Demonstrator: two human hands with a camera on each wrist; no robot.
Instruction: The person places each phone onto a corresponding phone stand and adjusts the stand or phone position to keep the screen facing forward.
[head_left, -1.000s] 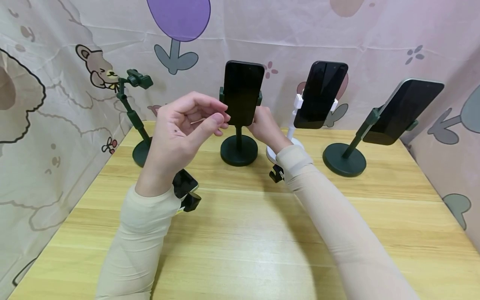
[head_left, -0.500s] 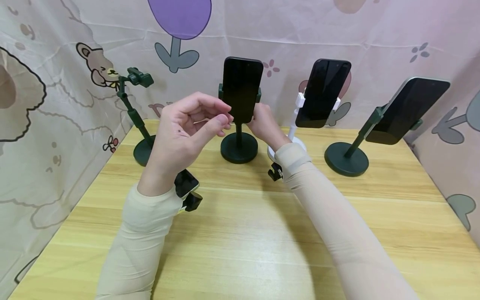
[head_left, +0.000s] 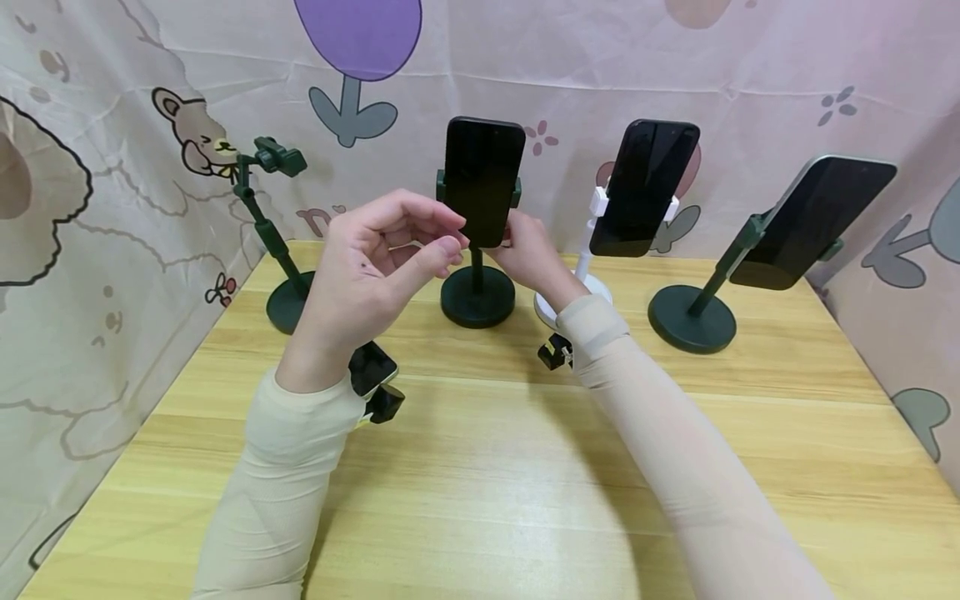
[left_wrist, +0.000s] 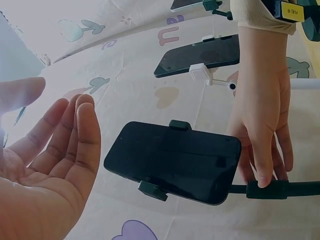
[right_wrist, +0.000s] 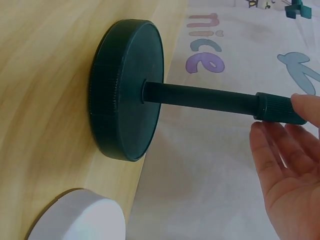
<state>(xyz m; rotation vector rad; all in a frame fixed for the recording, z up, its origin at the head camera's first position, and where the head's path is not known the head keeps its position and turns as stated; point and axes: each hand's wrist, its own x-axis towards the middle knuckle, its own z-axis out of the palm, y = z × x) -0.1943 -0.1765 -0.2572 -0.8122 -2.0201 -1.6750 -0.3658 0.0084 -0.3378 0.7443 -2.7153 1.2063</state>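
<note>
A black phone [head_left: 486, 179] sits upright in the clamp of a dark green phone stand [head_left: 477, 298] at the back middle. My right hand [head_left: 531, 254] reaches behind the phone's lower right corner. In the right wrist view its thumb and fingertips pinch the ribbed collar [right_wrist: 280, 107] on the stand's pole. Left of the same phone my left hand [head_left: 382, 267] hovers, fingers loosely bent and the thumb apart from them, with nothing in it. From the left wrist view, the phone [left_wrist: 172, 162] lies beyond those fingertips.
Right of my right hand, a white stand [head_left: 597, 289] carries a black phone [head_left: 645, 187]. Farther right, a dark green stand [head_left: 692, 319] holds a tilted phone [head_left: 813, 221]. At the left stands a green stand [head_left: 273, 237] with a bare clamp. Patterned cloth [head_left: 562, 50] hangs behind the wooden table [head_left: 480, 483].
My right hand has turned slightly at the stand's pole, and its wrist camera has tipped with it. My left hand has drifted a little to the right.
</note>
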